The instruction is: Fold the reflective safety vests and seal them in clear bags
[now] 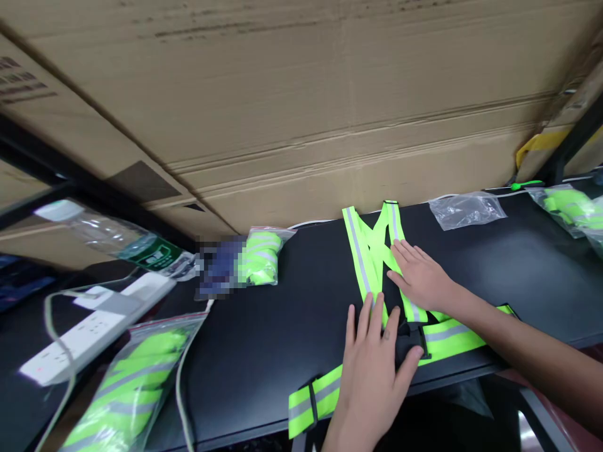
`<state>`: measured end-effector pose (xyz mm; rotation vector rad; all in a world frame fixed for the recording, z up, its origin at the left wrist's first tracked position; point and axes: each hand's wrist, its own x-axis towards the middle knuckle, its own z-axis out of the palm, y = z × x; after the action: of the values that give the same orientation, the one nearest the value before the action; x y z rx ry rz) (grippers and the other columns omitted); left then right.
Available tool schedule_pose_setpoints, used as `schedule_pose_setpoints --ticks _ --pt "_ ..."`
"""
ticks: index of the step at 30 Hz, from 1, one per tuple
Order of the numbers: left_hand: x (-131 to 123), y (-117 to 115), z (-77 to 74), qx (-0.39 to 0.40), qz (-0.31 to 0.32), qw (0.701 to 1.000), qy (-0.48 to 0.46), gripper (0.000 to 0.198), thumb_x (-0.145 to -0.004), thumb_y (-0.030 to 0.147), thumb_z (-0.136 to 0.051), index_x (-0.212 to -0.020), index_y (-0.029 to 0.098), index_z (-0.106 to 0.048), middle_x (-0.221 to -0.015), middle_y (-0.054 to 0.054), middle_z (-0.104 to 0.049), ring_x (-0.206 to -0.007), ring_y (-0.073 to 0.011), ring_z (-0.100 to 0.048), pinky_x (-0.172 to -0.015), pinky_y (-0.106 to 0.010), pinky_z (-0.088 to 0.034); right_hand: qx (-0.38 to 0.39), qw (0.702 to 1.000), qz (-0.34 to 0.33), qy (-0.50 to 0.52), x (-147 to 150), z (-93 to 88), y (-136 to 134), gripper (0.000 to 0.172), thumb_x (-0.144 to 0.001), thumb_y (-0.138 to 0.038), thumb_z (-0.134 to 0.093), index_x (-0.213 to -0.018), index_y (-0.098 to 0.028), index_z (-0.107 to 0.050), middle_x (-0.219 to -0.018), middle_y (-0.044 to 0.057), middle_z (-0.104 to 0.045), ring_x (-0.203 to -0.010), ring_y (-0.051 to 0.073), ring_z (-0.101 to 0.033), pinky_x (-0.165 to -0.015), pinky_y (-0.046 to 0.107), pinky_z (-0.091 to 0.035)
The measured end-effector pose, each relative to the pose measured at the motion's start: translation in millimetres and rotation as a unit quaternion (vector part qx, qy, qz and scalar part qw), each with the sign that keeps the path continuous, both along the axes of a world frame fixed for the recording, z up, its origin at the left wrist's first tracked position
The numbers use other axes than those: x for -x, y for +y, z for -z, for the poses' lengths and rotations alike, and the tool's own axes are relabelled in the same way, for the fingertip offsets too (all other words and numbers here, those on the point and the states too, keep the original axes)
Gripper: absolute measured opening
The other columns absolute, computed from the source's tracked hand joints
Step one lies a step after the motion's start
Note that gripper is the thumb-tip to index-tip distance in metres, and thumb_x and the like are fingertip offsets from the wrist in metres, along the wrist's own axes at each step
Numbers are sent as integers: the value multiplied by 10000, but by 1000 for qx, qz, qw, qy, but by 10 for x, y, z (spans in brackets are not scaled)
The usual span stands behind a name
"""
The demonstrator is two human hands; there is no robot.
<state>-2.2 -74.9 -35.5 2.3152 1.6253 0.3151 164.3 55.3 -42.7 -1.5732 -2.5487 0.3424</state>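
A neon yellow-green reflective vest (362, 257) of crossed straps with grey stripes lies spread on the black table. My left hand (372, 364) rests with fingers spread on its lower part, over the waist belt and beside a black buckle (409, 342). Flat against the right shoulder strap, my right hand (421, 273) has its fingers stretched out. The belt's left end (301, 411) with a black slider reaches the table's front edge. Its right side (455, 336) passes under my right forearm.
Bagged green vests lie at the left front (136, 383), at the back (261, 257) and far right (572, 207). A clear plastic bag (466, 210) lies behind. On the left are a power strip (98, 326), cables and a plastic bottle (122, 238). Cardboard boxes (330, 94) wall the back.
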Motion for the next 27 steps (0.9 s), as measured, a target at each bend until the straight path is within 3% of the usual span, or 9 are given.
schedule_pose_setpoints --ticks 6,9,13,15,17,21,23,25,27 --pt "21 -34 -11 21 6 999 -29 672 -1010 604 -370 -1581 252 -335 -1654 -57 -273 -1541 -367 -203 -1218 -692 -203 14 999 33 -32 -162 42 -8 863 -975 -705 -220 -1606 -117 -251 -1668 147 -191 -1558 338 -133 -1227 628 -126" --pt "16 -16 -11 24 18 999 -32 658 -1007 601 -377 -1571 263 -359 -1656 -53 -264 -1541 -380 -192 -1209 -718 -188 43 998 27 -27 -165 24 7 937 -950 -759 -228 -1611 -96 -215 -1679 149 -143 -1564 339 -68 -1239 604 -91" --pt "27 6 -66 44 27 998 -31 670 -1002 612 -371 -1572 259 -358 -1656 -74 -261 -1538 -393 -179 -1192 -741 -203 82 996 22 37 -115 -12 45 886 -967 -733 -240 -1607 -121 -233 -1692 141 -124 -1569 321 -49 -1250 576 -48" --pt "44 16 -146 58 38 997 -29 699 -1006 611 -356 -1587 224 -319 -1661 -97 -237 -1540 -386 -166 -1189 -729 -232 80 993 28 88 -118 -40 94 818 -993 -669 -258 -1593 -113 -252 -1685 165 -167 -1567 317 -100 -1249 562 -106" --pt "68 31 -267 63 54 996 -26 701 -1019 584 -340 -1593 186 -292 -1660 -120 -232 -1541 -370 -171 -1192 -706 -260 60 988 53 136 -149 -72 189 728 -1006 -562 -321 -1563 -94 -297 -1639 201 -292 -1533 318 -239 -1227 519 -222" --pt "126 146 -552 19 98 995 -20 549 -1024 440 -408 -1514 197 -441 -1599 -128 -401 -1526 -341 -265 -1197 -653 -305 53 975 146 162 -252 -131 532 594 -944 -408 -484 -1407 -36 -481 -1381 264 -561 -1292 349 -548 -1071 460 -420" --pt "154 297 -649 -10 123 992 -26 453 -998 370 -458 -1404 200 -564 -1503 -136 -538 -1490 -343 -358 -1180 -614 -359 77 969 169 161 -292 -151 729 478 -899 -400 -566 -1227 -56 -619 -1150 224 -677 -1086 333 -652 -927 424 -493" --pt "169 535 -673 -12 145 989 -26 394 -975 348 -482 -1295 178 -637 -1367 -151 -646 -1410 -358 -479 -1124 -580 -439 107 963 185 163 -305 -164 892 322 -848 -400 -642 -968 -107 -702 -856 132 -700 -818 274 -673 -744 369 -506" --pt "170 840 -610 15 157 987 -5 400 -979 353 -461 -1285 159 -630 -1328 -161 -662 -1313 -348 -577 -1060 -535 -498 133 956 199 172 -285 -171 1003 260 -800 -395 -701 -740 -142 -685 -632 53 -610 -611 203 -596 -600 323 -452"
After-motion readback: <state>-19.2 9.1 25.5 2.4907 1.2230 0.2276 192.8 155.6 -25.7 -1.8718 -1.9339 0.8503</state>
